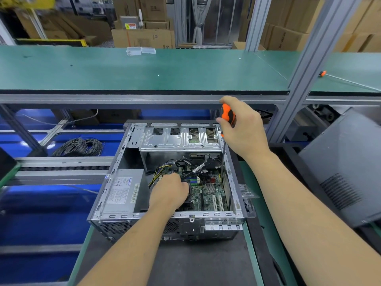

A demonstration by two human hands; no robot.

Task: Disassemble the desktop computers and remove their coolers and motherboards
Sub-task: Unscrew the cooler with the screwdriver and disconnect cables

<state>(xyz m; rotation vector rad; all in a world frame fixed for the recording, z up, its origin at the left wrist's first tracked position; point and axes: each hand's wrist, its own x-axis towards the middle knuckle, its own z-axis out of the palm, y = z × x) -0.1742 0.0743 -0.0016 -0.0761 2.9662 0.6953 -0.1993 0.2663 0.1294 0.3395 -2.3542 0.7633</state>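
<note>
Holding cooler (186, 196) with left hand (168, 193); right hand (244, 125) grips screwdriver (227, 116). Computer (165, 182) open, motherboard (208, 190) still inside.

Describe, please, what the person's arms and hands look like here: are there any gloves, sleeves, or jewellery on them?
Both forearms are bare all the way to the lower frame edge, with no sleeve in view. The left hand and the right hand wear no gloves. No watch, wristband or ring shows on the parts that are visible, and no markings.
</note>
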